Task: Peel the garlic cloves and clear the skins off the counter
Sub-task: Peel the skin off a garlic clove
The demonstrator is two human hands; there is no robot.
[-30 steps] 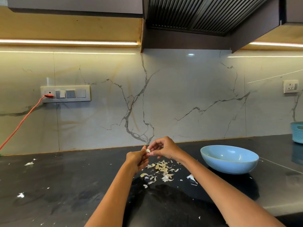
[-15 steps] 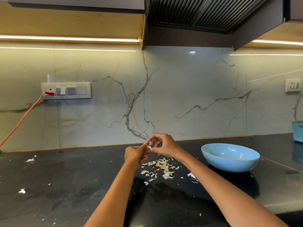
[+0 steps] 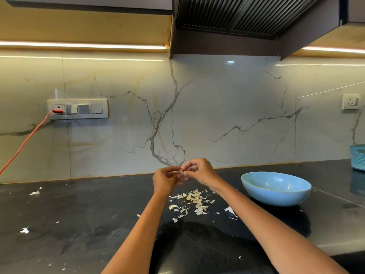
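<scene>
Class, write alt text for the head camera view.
Two hands, left and right, pinch a garlic clove above a black counter. Garlic skins lie below, beside a blue bowl.

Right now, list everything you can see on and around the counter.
garlic clove: one, pale, pinched between both hands above the counter
skins: a pile, off-white, on the counter below the hands; stray bits at left
bowl: one, light blue, right of the pile
basket: one, light blue, far right edge
counter: one, black
switch panel: one, white, left wall
cord: one, orange, plugged into the panel
socket: one, white, right wall
left hand: grips the clove
right hand: pinches the clove
</scene>
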